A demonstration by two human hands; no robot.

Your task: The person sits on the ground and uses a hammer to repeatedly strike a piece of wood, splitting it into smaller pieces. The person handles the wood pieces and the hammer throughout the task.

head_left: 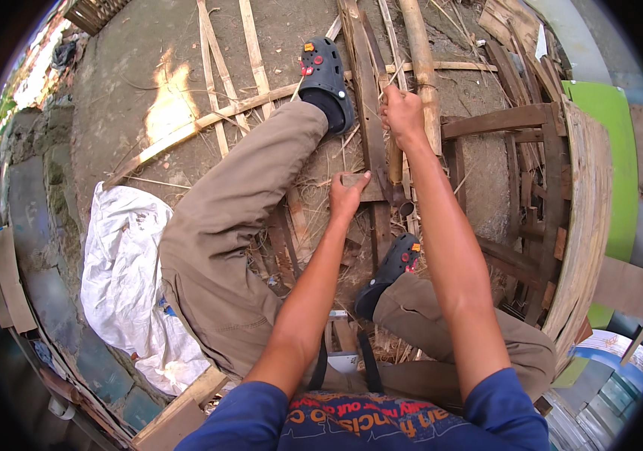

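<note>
My left hand [344, 197] is closed around a short wooden block [372, 192], its thumb stretched along the near side. The block rests against a long dark wooden plank [370, 128] running away from me. Farther off and to the right, my right hand [402, 114] grips the handle of what looks like a hammer [396, 164]. Its dark head, with a round end, points toward me close to the block. My left foot, in a dark clog [323, 75], is beside the plank's far part; the other clog [396, 264] is nearer, right of the plank.
A thick bamboo pole [419, 60] and thin split strips [208, 119] lie across the ground. To the right stands a dark wooden frame [498, 120] beside a pale board [588, 203]. A white sack [127, 270] lies left of my leg, near a low wall [32, 203].
</note>
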